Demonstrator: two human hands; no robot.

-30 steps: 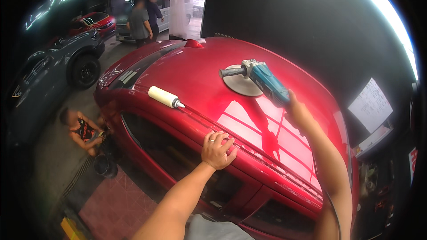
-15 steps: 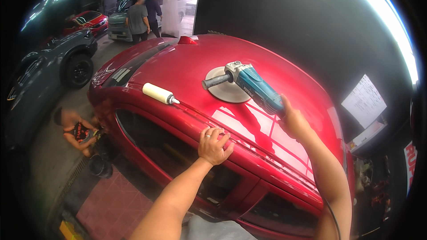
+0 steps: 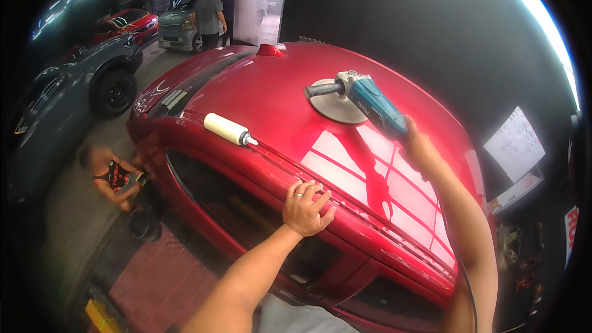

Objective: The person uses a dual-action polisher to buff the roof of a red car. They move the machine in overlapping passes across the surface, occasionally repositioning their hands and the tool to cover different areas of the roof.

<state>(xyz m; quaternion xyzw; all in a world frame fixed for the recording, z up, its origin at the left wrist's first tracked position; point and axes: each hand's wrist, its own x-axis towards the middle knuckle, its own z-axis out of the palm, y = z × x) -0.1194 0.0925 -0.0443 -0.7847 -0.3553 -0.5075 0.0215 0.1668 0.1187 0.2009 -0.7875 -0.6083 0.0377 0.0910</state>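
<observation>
Red car roof (image 3: 271, 95) gleams as the right hand (image 3: 424, 151) clasps a polisher (image 3: 373, 102) well in from its near edge, where the left hand (image 3: 306, 209) lies spread; polishing looks underway, what's left unclear from here.

Mirror-glossy red car roof (image 3: 290, 89), matt grey pad (image 3: 328, 108)
The polisher (image 3: 374, 107) pairs smooth teal plastic with a dull metal head (image 3: 351, 78); left, a smooth cream plastic bottle (image 3: 226, 128); near side, dark glossy window glass (image 3: 213, 188); far, a matt black wall (image 3: 401, 18); right, white paper (image 3: 515, 145).
</observation>
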